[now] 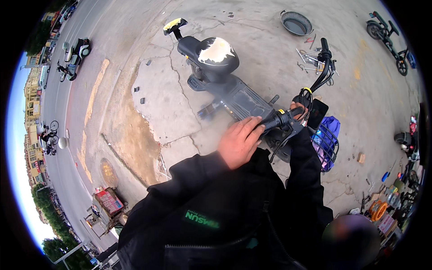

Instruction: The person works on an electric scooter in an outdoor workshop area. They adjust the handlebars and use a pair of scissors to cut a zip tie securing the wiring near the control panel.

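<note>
A dark electric scooter [245, 96] stands in front of me, its black seat [216, 56] torn to a pale patch. My left hand [240, 140] is closed over the end of the near black handlebar grip [272, 122], its thumb hidden. Beyond the bar's middle, my right hand [298, 110] has bent fingers among black cables [308, 96]; what they hold is hidden. A dark phone-like screen [317, 112] sits beside that hand. Below it is a black wire basket [330, 146] with purple cloth inside. The far grip [324, 43] points away from me.
Wrenches [310, 58] and red-handled pliers [310, 40] lie on the concrete near a black basin [296, 23]. Another scooter [389, 40] stands far right. Parts and tools, with an orange ring [378, 210], crowd the lower right. A cart [108, 202] stands left, by the road [63, 121].
</note>
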`<state>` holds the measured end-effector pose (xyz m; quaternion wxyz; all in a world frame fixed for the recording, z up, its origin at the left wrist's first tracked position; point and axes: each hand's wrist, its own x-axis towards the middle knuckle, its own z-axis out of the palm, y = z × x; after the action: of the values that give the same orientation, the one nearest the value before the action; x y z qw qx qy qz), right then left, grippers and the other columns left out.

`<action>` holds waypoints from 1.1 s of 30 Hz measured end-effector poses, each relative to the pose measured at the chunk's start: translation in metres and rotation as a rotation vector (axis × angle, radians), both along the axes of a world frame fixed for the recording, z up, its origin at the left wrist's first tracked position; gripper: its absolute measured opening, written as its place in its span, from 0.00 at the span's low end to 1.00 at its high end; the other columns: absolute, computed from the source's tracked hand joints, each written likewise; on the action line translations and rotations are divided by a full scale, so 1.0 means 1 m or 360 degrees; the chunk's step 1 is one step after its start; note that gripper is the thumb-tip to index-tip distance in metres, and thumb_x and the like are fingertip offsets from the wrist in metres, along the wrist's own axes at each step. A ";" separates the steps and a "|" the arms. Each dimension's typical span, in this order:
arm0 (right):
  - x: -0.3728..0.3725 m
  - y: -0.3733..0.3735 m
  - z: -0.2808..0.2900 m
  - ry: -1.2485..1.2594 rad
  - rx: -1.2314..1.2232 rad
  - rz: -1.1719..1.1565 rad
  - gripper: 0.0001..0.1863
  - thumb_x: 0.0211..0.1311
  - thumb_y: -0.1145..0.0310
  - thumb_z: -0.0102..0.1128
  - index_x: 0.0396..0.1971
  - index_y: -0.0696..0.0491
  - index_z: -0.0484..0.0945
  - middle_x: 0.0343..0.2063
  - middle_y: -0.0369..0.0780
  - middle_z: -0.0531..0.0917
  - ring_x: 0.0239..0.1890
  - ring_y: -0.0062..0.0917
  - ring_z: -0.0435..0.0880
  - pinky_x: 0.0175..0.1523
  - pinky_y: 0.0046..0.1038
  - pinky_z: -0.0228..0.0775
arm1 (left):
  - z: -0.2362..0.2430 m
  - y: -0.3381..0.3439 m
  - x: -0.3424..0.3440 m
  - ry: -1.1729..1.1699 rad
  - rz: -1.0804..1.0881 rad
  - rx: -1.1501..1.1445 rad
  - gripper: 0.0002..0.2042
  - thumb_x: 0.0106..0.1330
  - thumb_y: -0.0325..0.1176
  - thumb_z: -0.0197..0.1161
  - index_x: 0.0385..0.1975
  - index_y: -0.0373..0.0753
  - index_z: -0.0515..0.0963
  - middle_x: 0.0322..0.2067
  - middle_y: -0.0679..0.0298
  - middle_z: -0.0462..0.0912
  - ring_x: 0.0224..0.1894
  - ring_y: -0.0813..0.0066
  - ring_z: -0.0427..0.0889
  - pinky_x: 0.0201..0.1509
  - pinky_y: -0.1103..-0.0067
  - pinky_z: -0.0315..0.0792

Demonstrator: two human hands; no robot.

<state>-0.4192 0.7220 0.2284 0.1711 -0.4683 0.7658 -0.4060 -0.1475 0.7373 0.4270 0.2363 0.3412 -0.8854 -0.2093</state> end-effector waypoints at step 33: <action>-0.031 0.014 -0.072 0.0787 -0.0758 -0.0060 0.14 0.59 0.63 0.63 0.20 0.56 0.78 0.14 0.41 0.74 0.16 0.32 0.75 0.23 0.35 0.64 | -0.206 0.065 0.178 -0.0702 0.1167 0.1046 0.19 0.71 0.47 0.51 0.53 0.40 0.71 0.54 0.51 0.72 0.48 0.48 0.80 0.50 0.58 0.74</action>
<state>-0.4500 0.7356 0.1565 -0.1415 -0.5651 0.6763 -0.4508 0.0301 0.8021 0.2208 -0.0170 0.7197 -0.6247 -0.3024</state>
